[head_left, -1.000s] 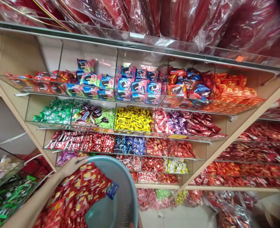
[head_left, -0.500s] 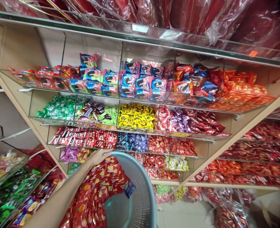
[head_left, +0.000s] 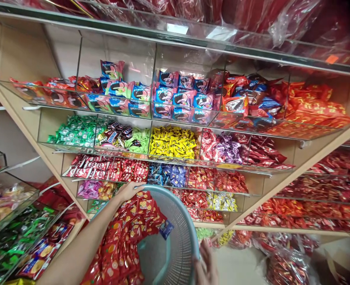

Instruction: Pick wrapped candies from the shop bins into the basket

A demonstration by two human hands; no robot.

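A blue-green plastic basket [head_left: 193, 233] stands tilted at the bottom centre, with many red candy packets [head_left: 124, 241] heaped on its left side. One dark blue packet [head_left: 166, 229] lies at the edge of the heap. My left hand [head_left: 131, 190] is closed over the basket's far rim, its arm reaching across from the lower left. Beside the basket's right rim is my right hand [head_left: 206, 265], smeared by motion, so its fingers and any hold on the rim are unclear.
Glass shelves [head_left: 175, 158] of sorted wrapped candies rise in front. Green packets [head_left: 11, 237] fill a case at the lower left. Plastic bags of red candy [head_left: 287, 269] lie on the floor at right. Another shelf of red packets [head_left: 317, 209] stands behind.
My right hand has come into view at the basket's right side. The basket and my left hand appear slightly further right, and the view has shifted a little.
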